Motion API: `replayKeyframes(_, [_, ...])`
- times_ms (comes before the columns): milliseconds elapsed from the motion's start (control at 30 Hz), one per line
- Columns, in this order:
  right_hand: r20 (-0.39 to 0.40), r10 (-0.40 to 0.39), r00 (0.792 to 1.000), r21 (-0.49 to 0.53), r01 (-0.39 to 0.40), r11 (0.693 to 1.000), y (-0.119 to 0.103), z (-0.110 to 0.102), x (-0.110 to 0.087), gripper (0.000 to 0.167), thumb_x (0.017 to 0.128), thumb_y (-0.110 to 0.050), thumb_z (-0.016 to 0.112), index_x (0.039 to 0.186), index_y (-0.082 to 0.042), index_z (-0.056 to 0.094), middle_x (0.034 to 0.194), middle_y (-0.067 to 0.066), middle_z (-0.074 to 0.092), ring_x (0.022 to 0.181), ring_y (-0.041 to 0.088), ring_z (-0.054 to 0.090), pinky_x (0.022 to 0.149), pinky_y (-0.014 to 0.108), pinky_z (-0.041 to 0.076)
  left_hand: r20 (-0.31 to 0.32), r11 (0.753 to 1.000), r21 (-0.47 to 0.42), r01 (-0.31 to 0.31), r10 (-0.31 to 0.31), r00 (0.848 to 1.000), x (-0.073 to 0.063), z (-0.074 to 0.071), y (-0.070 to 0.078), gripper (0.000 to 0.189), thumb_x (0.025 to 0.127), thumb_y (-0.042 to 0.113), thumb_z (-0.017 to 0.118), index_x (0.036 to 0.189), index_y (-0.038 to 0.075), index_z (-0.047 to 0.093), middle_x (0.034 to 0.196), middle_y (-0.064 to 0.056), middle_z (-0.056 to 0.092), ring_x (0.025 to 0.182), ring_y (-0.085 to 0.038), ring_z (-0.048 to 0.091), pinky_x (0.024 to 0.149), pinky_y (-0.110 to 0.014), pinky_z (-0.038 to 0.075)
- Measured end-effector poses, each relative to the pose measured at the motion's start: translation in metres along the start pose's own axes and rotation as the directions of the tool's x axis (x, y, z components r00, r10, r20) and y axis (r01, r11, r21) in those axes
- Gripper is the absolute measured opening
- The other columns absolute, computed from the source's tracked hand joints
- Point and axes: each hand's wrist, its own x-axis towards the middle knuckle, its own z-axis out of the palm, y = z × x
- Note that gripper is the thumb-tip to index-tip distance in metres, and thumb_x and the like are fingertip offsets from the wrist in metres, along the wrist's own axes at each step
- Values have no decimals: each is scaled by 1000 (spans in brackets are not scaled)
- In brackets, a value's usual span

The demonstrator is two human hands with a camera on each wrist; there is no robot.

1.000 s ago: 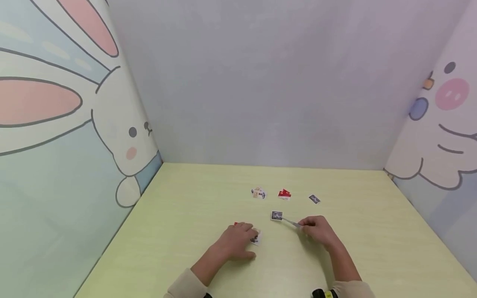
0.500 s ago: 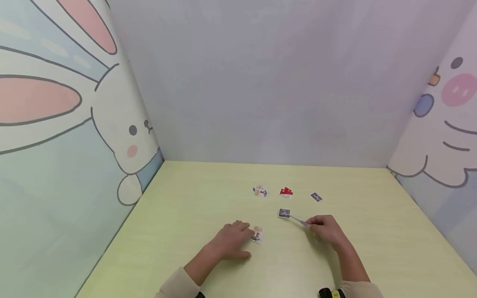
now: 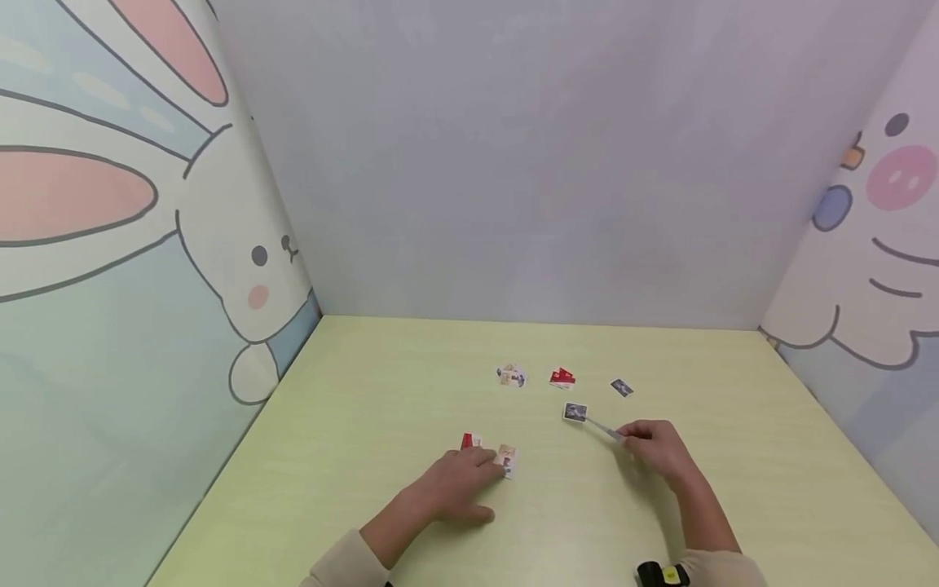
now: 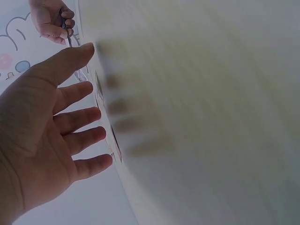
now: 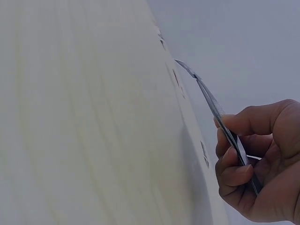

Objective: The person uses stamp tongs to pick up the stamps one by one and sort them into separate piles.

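My right hand (image 3: 656, 450) pinches a pair of metal tweezers (image 5: 211, 101) with a curved tip. At that tip, in the head view, is a small dark picture card (image 3: 575, 412) with a white border. My left hand (image 3: 456, 487) is spread palm down over the near middle of the table, fingers straight. Its fingertips overlap a pale printed card (image 3: 507, 456) in the head view. Just beyond them a red-and-white card (image 3: 469, 441) shows, partly covered by the fingers. In the left wrist view, shadows fall on the tabletop beside the left fingertips (image 4: 99, 114).
Farther back on the light wood table (image 3: 381, 383) lie three groups: overlapping pale cards (image 3: 511, 376), red cards (image 3: 562, 377) and, to the right, one dark card (image 3: 621, 387). A grey panel (image 3: 513, 163) stands behind, with cartoon-printed panels on both sides.
My right hand has carried the tweezers and dark card to the right and slightly away from me. The left hand has drawn back a little, uncovering part of the red-and-white card.
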Motion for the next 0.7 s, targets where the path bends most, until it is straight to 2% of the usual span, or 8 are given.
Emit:
replayKeyframes(200, [-34, 4, 999, 2, -4, 1000, 4, -8, -2, 19, 83, 0, 56, 96, 11, 65, 83, 11, 62, 70, 19, 49, 57, 30, 41, -2, 1000, 28, -2, 2, 1000, 2, 1, 2, 52, 79, 46, 68, 122, 19, 58, 125, -1, 52, 112, -14, 48, 81, -34, 46])
replayKeyframes(400, [-74, 32, 997, 21, -30, 999, 9, -13, -2, 21, 83, 0, 54, 97, 13, 64, 81, 9, 60, 68, 19, 48, 55, 29, 41, 23, 1000, 16, 24, -25, 999, 3, 0, 3, 53, 79, 46, 68, 123, 20, 57, 126, 0, 52, 113, -14, 47, 82, -35, 45])
replayKeyframes(700, [-91, 62, 994, 36, -59, 998, 15, -20, 1, 22, 84, -1, 54, 98, 13, 64, 77, 6, 57, 63, 18, 47, 52, 28, 40, 24, 999, 7, 34, -34, 999, 3, 1, 4, 53, 79, 46, 68, 123, 19, 58, 126, -1, 53, 115, -16, 48, 84, -36, 45])
